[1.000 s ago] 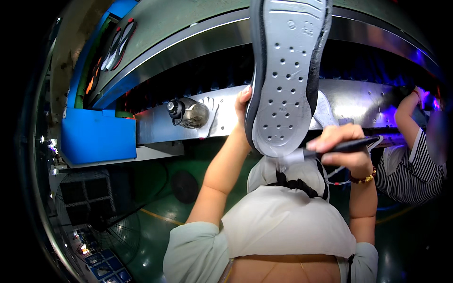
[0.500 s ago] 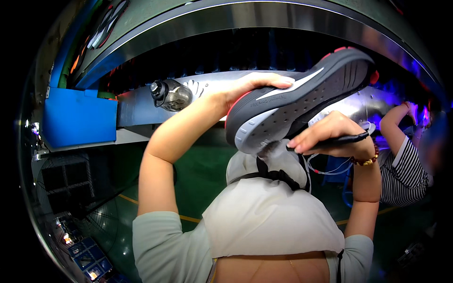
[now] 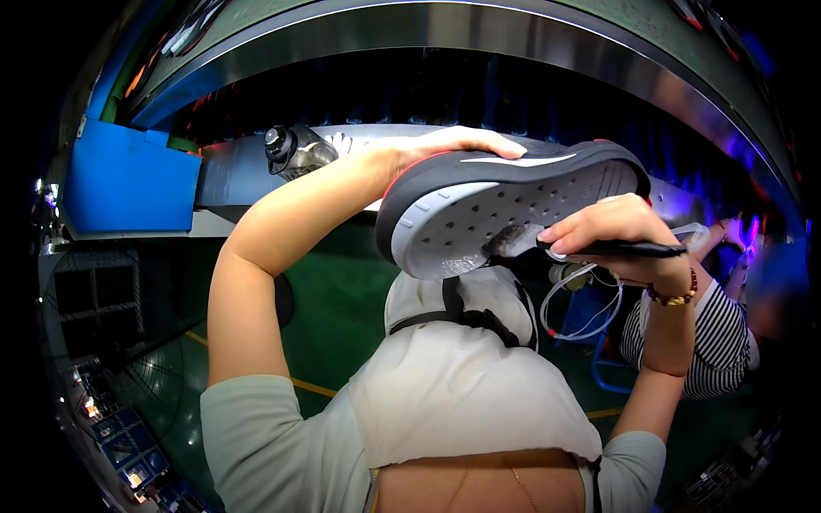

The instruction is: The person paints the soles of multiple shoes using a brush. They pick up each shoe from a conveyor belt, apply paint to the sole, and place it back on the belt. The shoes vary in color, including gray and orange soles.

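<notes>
A dark grey shoe sole (image 3: 428, 177) with a white stripe and a red edge is held up in front of me, its light grey, hole-dotted face turned toward me. My left hand (image 3: 453, 145) grips it over the upper edge at the left, thumb lying on the side wall. In my right hand (image 3: 611, 231) is a black-handled brush (image 3: 633, 249), pinched between thumb and fingers. Its dark bristles touch the dotted face near the lower edge, where a glossy wet patch shows. A clear thin tube (image 3: 547, 316) hangs in a loop below that hand.
Behind the sole runs a metal ledge (image 3: 224, 175) carrying a dark clear bottle (image 3: 299, 152). A curved conveyor edge (image 3: 385, 30) spans the top. At the left stands a blue box-shaped housing (image 3: 132, 179). Another person in a striped garment (image 3: 710, 342) sits at the right.
The sole has moved left and tipped, showing more of its dotted face. My right hand has turned, and the brush has shifted inward from the sole's lower edge onto that face.
</notes>
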### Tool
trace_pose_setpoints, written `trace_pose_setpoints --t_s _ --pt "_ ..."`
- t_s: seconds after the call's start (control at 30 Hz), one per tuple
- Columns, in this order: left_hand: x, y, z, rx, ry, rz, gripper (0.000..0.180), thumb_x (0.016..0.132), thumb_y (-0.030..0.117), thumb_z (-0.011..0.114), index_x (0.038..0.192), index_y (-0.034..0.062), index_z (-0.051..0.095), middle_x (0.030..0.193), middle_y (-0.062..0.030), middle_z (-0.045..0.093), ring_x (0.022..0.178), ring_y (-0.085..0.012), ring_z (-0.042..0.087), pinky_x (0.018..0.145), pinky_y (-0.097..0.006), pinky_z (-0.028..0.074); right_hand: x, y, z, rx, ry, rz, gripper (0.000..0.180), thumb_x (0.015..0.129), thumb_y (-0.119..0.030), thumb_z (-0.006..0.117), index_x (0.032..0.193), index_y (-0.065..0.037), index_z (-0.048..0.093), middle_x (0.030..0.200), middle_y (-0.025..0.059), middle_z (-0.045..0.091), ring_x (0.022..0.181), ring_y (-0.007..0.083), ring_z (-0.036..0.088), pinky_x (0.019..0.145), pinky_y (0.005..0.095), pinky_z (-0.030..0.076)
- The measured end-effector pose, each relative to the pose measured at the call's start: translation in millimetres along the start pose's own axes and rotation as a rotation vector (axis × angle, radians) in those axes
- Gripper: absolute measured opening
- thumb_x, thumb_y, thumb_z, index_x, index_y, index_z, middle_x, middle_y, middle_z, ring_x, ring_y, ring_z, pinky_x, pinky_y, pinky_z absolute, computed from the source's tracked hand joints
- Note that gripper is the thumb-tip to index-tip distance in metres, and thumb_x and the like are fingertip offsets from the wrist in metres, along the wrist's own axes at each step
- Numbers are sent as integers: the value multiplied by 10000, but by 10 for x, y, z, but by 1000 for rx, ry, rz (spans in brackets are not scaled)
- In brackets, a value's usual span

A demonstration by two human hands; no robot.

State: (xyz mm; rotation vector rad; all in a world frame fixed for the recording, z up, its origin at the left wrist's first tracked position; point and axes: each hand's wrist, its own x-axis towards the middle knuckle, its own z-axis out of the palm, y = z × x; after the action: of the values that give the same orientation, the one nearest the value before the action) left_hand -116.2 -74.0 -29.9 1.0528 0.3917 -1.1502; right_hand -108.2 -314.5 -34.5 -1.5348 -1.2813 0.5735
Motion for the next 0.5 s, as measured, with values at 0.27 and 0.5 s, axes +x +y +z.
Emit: trace_pose_setpoints --t_s 0.27,0.5 --pt "24 -101 -236 -36 73 -13 352 696 303 645 963 78 605 914 -71 603 750 -151 561 678 -274 450 -168 29 -63 -3 97 114 170 658 42 632 824 10 613 877 136 628 840 237 614 744 295 484" --pt "-142 -184 -367 -117 194 8 447 659 234 667 1039 23 565 926 -124 609 767 -183 598 712 -304 479 -392 193 -7 -26 77 122 194 643 62 635 829 7 618 887 142 627 834 229 617 731 293 490"
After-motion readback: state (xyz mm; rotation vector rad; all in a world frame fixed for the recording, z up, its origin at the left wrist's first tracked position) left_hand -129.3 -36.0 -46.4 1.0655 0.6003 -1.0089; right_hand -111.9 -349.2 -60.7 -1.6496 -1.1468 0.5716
